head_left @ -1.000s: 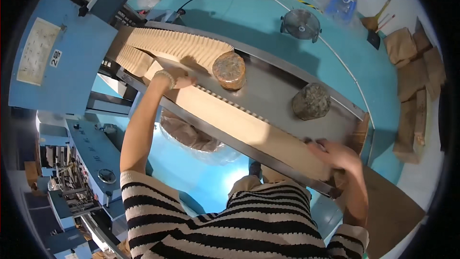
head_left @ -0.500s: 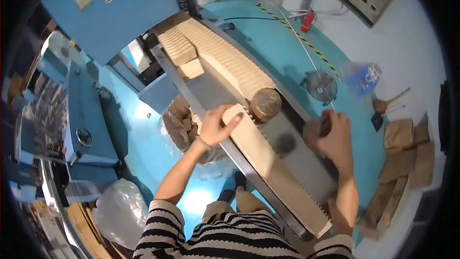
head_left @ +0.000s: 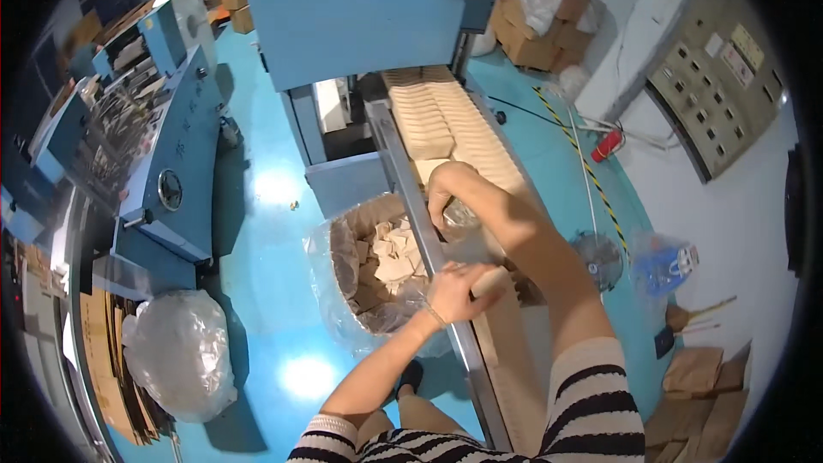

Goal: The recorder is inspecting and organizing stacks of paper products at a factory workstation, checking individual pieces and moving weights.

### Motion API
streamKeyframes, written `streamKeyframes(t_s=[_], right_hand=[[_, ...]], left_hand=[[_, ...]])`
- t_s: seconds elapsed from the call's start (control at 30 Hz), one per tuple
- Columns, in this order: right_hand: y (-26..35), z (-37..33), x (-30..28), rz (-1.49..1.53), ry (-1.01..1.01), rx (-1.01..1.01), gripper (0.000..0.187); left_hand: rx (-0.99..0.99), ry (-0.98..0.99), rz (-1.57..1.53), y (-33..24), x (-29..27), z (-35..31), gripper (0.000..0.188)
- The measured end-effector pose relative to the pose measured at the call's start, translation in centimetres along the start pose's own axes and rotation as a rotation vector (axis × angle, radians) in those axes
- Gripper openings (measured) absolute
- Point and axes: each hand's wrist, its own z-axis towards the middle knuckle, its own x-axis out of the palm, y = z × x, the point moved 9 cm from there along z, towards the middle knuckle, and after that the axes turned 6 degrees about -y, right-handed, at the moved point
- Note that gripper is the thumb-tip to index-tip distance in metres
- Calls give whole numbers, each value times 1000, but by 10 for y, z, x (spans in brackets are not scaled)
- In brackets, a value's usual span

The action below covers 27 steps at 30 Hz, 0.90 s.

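Left hand: its palm (head_left: 449, 298) is by the trough's near rail, with fingers and thumb grasping the near end of a long tan paper stack (head_left: 507, 369).
Right hand: reaching forward past the left, this hand (head_left: 454, 182) bends down with curled fingers at a round, plastic-wrapped block (head_left: 464, 216); whether they grip it cannot be told, as the arm hides part.
Paper stack: lies lengthwise in the metal trough (head_left: 470, 364), running toward the wearer.
Rows beyond: two side-by-side rows of folded tan paper (head_left: 450, 124) stretch from the hands to the blue machine (head_left: 369, 30).
Waste bag: below the rail on the left, a lined bag (head_left: 345, 249) holds loose tan scraps (head_left: 396, 253).
Floor left: a bulging clear plastic bag (head_left: 180, 356) near flattened cardboard.
Floor right: a round fan (head_left: 597, 257) and, against the wall, a red extinguisher (head_left: 607, 146).
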Motion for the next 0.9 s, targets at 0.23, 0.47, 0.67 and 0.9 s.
streamKeyframes(t_s=[0.23, 0.47, 0.67, 0.9], right_hand=[[5, 36, -11, 109, 45, 51, 62], [-35, 13, -30, 380, -189, -74, 71], [-50, -110, -32, 629, -1459, -317, 64], [-133, -323, 284, 958, -1473, 148, 48]], left_hand=[[7, -76, -95, 1, -8, -2, 37], [28, -134, -112, 0, -11, -2, 35], [-33, -10, -70, 11, 6, -8, 37], [-14, 63, -49, 19, 16, -8, 48]])
